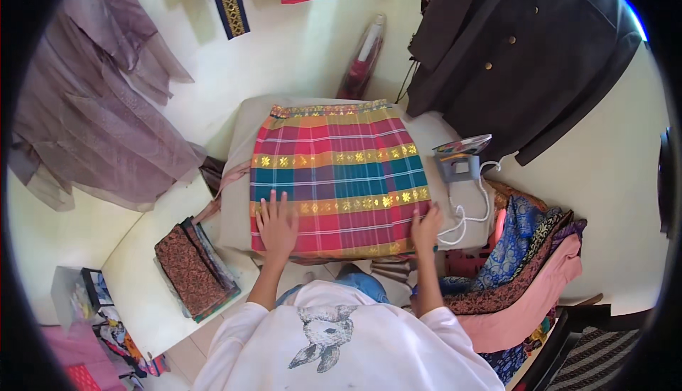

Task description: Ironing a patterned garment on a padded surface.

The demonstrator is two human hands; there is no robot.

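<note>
My left hand (278, 227) lies spread and flat, gripping nothing, on the plaid skirt (341, 178) at the frame's centre. My right hand (425, 230) touches its right edge; I cannot tell whether it pinches. Farther off, 1 iron (446, 168) sits right of centre and 1 dark jacket (526, 50) hangs upper right.

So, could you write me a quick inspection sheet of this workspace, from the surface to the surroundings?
Surface: beige cloth-covered worktop, largely hidden by the skirt.
Job's things: plaid skirt with gold motifs, laid flat; clothes iron to its right.
Clutter: folded fabric stack at left; heaped fabrics at right.
Hands: left hand spread on the skirt; right hand at its right edge, grip unclear.
Cables: white cord, looping right of the skirt.
Surroundings: sheer mauve garment hanging left; dark gold-buttoned jacket hanging right.
</note>
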